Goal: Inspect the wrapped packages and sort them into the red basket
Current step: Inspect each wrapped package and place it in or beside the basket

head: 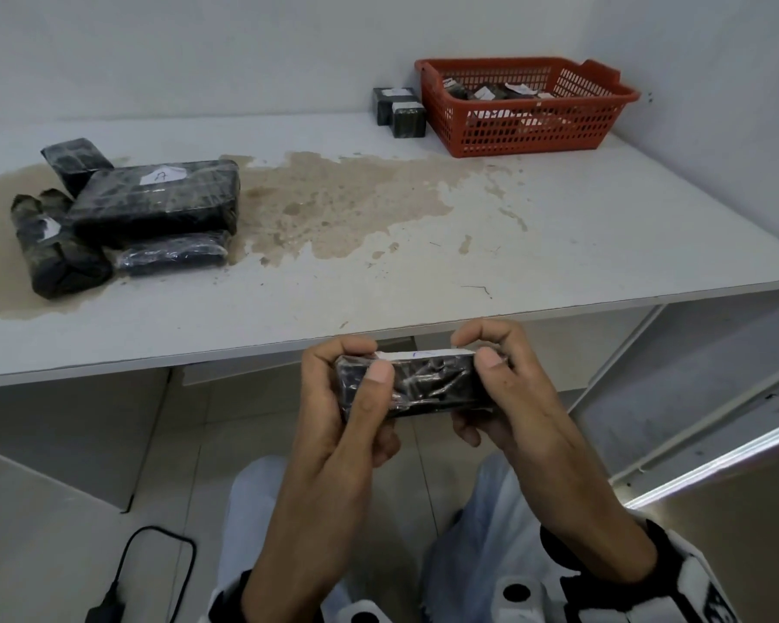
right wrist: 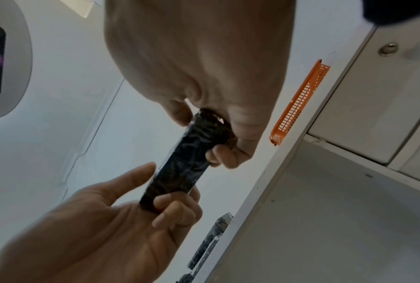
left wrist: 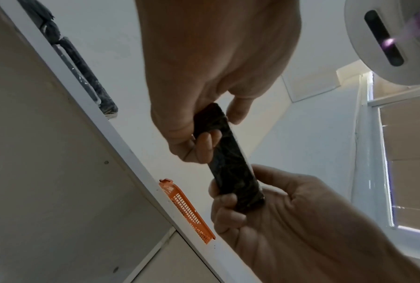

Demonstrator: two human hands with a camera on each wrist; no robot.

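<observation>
I hold one small black wrapped package in front of the table's near edge, below its top. A white label with blue writing faces up. My left hand grips its left end and my right hand pinches its right end. The red basket stands at the table's far right with several wrapped packages inside. A pile of black wrapped packages lies at the left.
Two small wrapped packages stand just left of the basket. A brown stain spreads over the white table. A white cabinet door stands open at the right. A black charger cable lies on the floor.
</observation>
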